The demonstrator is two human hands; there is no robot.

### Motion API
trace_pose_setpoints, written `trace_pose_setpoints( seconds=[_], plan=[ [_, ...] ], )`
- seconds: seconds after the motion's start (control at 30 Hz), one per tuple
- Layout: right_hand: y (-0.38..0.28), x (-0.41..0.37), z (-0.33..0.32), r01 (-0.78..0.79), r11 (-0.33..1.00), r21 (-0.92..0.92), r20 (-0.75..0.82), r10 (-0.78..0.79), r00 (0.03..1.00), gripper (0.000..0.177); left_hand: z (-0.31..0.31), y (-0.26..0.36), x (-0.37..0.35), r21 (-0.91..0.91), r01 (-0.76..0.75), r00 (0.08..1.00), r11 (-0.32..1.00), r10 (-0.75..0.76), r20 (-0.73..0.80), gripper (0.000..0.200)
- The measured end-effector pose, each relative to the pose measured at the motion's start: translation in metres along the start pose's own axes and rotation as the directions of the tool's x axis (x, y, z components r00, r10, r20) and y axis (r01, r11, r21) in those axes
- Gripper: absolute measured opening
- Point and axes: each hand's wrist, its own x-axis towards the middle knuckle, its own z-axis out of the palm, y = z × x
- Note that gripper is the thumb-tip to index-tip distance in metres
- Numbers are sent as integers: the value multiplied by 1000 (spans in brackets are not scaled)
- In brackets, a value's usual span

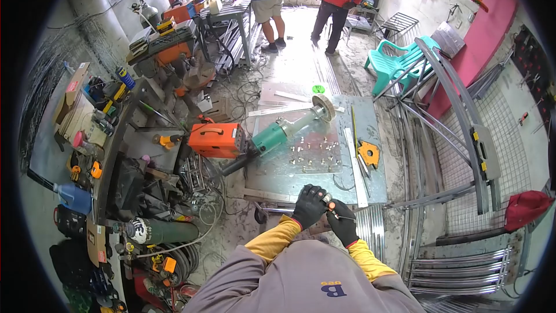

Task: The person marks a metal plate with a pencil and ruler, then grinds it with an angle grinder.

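Note:
Both my hands wear black gloves and meet just in front of the worktable's near edge. My left hand [311, 204] has its fingers closed around a small metal fitting [328, 198]. My right hand [343, 224] is closed on an orange-handled tool [331, 206] whose thin shaft points right; its exact kind is too small to make out. On the metal-topped table [266, 184] ahead, several small metal fittings [317, 147] stand on a clear sheet. Behind them lies a green angle grinder [272, 138] with a round wheel [323, 109].
An orange machine case [215, 140] stands left of the grinder. A yellow magnetic square [368, 154] and metal strips [355, 168] lie on the right. Green chairs [399, 61], a gas cylinder [165, 231] and metal tubes [460, 272] surround the bench. Two people [341, 0] stand at the back.

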Motion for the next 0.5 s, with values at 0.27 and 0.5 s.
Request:
trace_pose_setpoints(
  seconds=[0.27,0.5],
  plan=[
    [-10,-8,-1,42,996,-74,2,-42,999,42,3,1,-3,43,-34,998,998,36,-58,44],
    [16,-9,3,31,999,-16,-12,-32,999,40,0,5,-3,17,32,999,999,-33,42,46]
  ],
)
